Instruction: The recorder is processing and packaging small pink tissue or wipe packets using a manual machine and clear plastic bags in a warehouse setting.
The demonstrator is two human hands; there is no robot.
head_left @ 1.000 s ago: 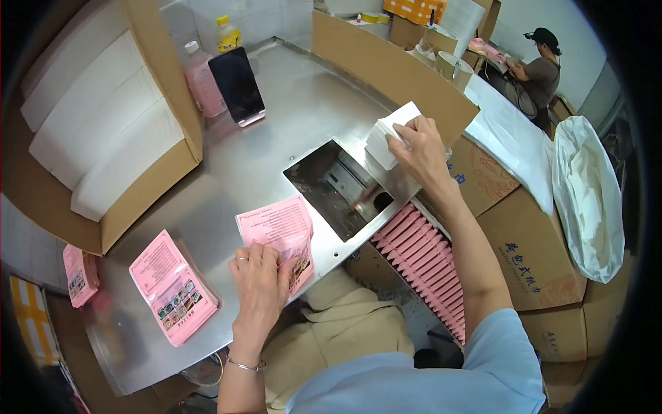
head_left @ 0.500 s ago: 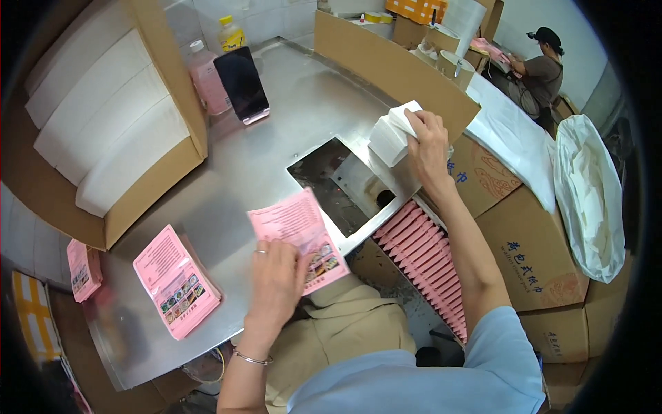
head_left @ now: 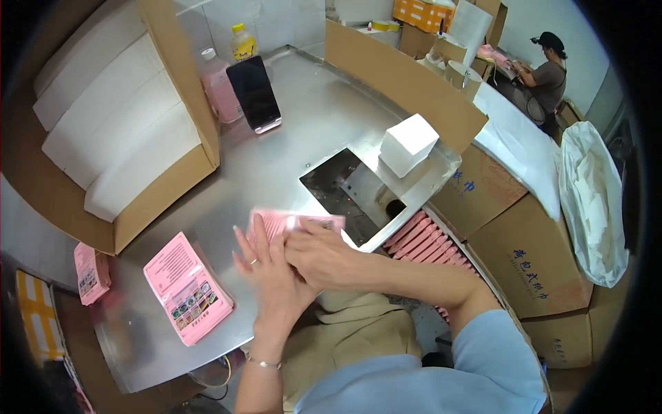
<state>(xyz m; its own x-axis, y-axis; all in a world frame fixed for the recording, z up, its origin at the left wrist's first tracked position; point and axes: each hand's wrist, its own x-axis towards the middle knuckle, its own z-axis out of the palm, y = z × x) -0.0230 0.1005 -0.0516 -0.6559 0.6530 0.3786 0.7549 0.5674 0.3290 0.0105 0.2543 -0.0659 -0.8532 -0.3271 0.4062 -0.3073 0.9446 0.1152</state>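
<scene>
In front of me, both hands meet over a printed pink plastic packet near the table's front edge. My left hand is at the packet's left end, outer fingers spread and thumb hidden. My right hand is closed across it, fingers bent down; a small white patch shows beside its knuckles, but what the fingers hold is hidden. Beyond the opening in the table stands a white block of folded tissues, untouched. To the left lies a stack of similar pink packets.
The metal table has a rectangular opening near my hands. A carton of white tissue blocks stands left, a phone behind. Filled pink packets line a box at right, beside cartons. Another person works far right.
My right hand has left the white tissue block and come across to my left hand at the pink packet. The packet now sits farther back and is largely covered by my hands.
</scene>
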